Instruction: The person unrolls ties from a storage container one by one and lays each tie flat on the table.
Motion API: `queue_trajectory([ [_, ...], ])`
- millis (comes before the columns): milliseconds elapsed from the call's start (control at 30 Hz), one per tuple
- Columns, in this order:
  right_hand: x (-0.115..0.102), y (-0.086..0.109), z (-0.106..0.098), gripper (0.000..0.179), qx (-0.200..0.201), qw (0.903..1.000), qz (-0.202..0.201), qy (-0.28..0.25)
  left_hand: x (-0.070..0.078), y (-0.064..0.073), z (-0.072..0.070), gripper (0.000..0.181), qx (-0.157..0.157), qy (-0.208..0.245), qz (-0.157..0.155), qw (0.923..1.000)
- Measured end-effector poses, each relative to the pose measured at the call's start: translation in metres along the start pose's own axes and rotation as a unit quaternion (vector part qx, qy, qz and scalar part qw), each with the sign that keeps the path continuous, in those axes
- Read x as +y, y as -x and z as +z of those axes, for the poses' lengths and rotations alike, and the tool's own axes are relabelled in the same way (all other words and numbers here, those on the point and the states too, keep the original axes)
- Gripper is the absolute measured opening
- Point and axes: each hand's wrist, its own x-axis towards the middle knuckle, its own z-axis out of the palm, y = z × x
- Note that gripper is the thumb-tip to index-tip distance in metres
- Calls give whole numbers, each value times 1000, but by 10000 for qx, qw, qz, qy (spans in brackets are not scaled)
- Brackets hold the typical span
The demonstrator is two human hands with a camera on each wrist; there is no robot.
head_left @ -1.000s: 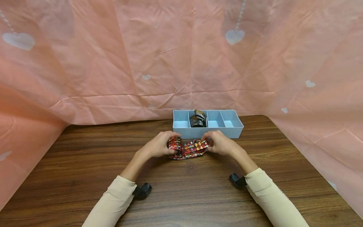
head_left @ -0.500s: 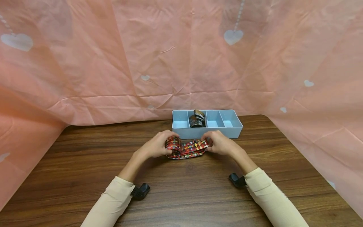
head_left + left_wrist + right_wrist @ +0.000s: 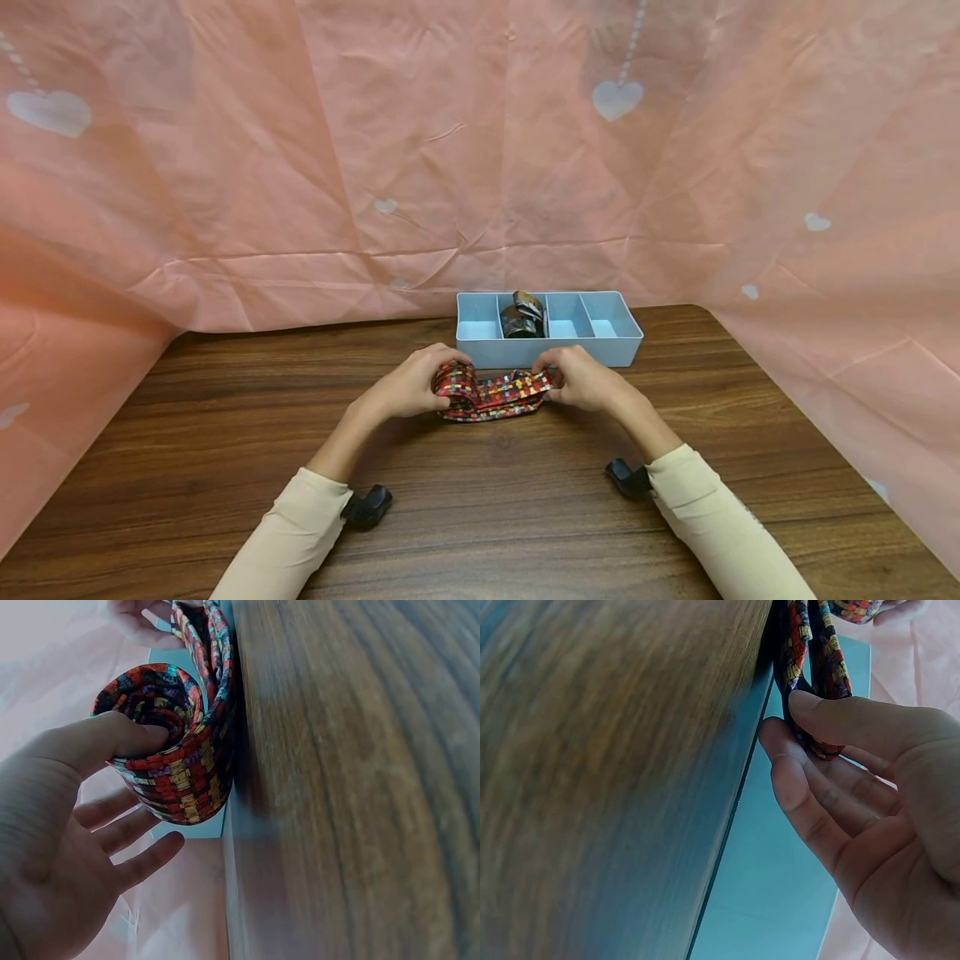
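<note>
A necktie (image 3: 506, 392) in a red, yellow and black checked pattern lies on the table, its left part wound into a roll (image 3: 176, 776). My left hand (image 3: 408, 385) grips this roll, with the thumb at the spiral's open side and the fingers around the outside. At the other end, my right hand (image 3: 588, 379) pinches the flat, folded layers between thumb and fingers, as the right wrist view shows of the folded end (image 3: 829, 724). Just behind both hands stands a light blue box (image 3: 555, 352) with several compartments.
A dark brown, shiny rolled strip (image 3: 521, 321) sits in the box's second compartment from the left. The wooden table (image 3: 495, 517) reaches back to a pink curtain (image 3: 420, 150) with pale hearts, which hangs behind and at both sides.
My left hand has shifted slightly left, carrying the rolled part of the necktie with it. My right hand stays in place at the folded end.
</note>
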Motion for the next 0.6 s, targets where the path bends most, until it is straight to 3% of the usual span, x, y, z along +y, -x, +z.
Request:
queue_trajectory([
  [600,0,0,0,30,20,10000,-17,11,-6,8,-7,77,92,268,92,9996],
])
